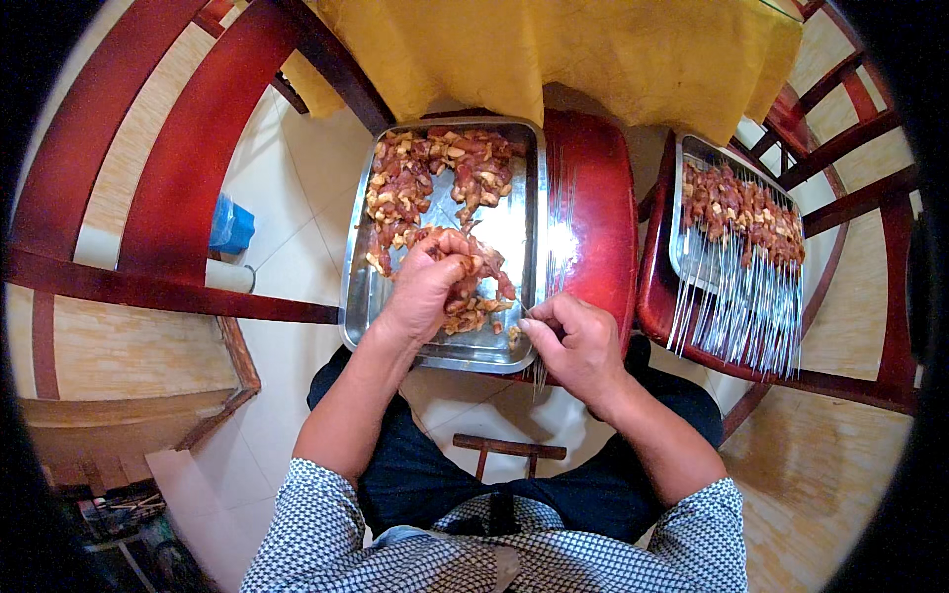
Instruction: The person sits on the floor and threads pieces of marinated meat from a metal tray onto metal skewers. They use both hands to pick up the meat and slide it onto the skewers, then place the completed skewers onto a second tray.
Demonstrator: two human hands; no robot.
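My left hand [424, 289] is curled around marinated meat pieces above a rectangular stainless steel tray [357, 304]. Between the thumb and forefinger of my right hand [574, 337] is a thin metal skewer [524, 305], which points toward the meat at my left hand; whether it has pierced any is too small to tell. Raw marinated meat chunks [400, 178] lie along the tray's far and left sides, and a smaller heap [467, 320] is beneath my left hand. Bare metal skewers [567, 207] lie beside the tray on a glossy red wooden seat [600, 170].
At the right, a second metal tray [676, 244] on another red chair holds many meat-loaded skewers [741, 211], their bare ends jutting over its near edge. A yellow cloth [474, 59] hangs beyond the trays. A red chair back [185, 148] and a blue bin [233, 224] stand left.
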